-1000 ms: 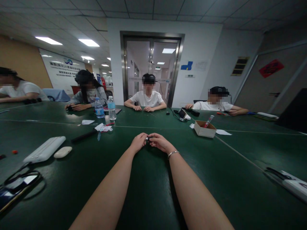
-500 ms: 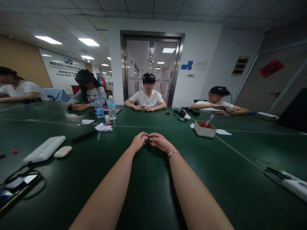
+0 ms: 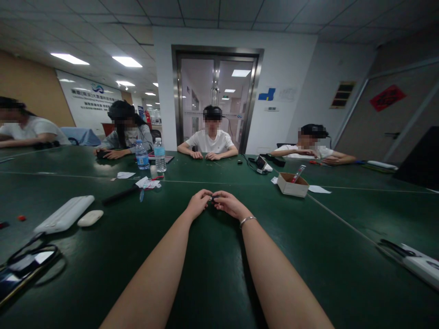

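My left hand (image 3: pixel 198 203) and my right hand (image 3: pixel 229 204) meet at the middle of the dark green table (image 3: pixel 212 274), both arms stretched forward. Between the fingertips of both hands sits a small dark object with a bit of silver (image 3: pixel 213 198); it is too small to tell what it is. Both hands pinch it together just above the tabletop. A thin silver bracelet (image 3: pixel 247 220) circles my right wrist.
A white keyboard-like case (image 3: pixel 63 213) and a white mouse (image 3: pixel 89 218) lie at the left, dark cables (image 3: pixel 29 258) nearer. Two water bottles (image 3: pixel 151 154) stand beyond. A small cardboard box (image 3: pixel 292 184) sits right of the hands. Several other people sit around the far side.
My hands stay together at the same spot; the fingers shift only slightly on the small object. The person at the right has moved a little.
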Tool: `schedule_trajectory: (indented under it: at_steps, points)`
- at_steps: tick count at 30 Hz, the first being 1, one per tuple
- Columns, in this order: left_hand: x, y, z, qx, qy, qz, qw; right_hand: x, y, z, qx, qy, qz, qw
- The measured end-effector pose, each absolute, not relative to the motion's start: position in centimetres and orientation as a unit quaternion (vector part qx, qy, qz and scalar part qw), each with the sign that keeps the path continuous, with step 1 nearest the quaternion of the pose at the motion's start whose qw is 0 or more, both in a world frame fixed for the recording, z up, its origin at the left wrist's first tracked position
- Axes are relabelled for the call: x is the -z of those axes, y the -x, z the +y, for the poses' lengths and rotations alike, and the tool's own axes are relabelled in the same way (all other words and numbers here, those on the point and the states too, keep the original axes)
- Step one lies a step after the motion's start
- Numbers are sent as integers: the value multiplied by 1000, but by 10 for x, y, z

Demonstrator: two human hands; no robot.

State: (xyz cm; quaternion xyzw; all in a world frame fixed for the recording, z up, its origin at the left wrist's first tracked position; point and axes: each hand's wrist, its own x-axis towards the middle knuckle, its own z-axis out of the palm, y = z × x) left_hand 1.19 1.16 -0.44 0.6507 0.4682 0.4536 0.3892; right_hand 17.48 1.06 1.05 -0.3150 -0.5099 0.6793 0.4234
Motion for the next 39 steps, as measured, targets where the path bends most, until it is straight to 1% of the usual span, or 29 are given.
schedule_trajectory:
  at_steps: [24, 29, 35, 39]
  points:
    - [7, -13, 12, -461, -661, 432, 404, -12, -175, 9, -679, 314, -507, 427]
    - [8, -12, 13, -464, -661, 454, 377, -12, -175, 9, -679, 315, -513, 420]
    - [9, -11, 14, -461, -662, 447, 387, -13, -174, 8, -668, 337, -521, 412]
    - [6, -10, 13, -461, -662, 452, 381, -15, -171, 6, -637, 352, -558, 398]
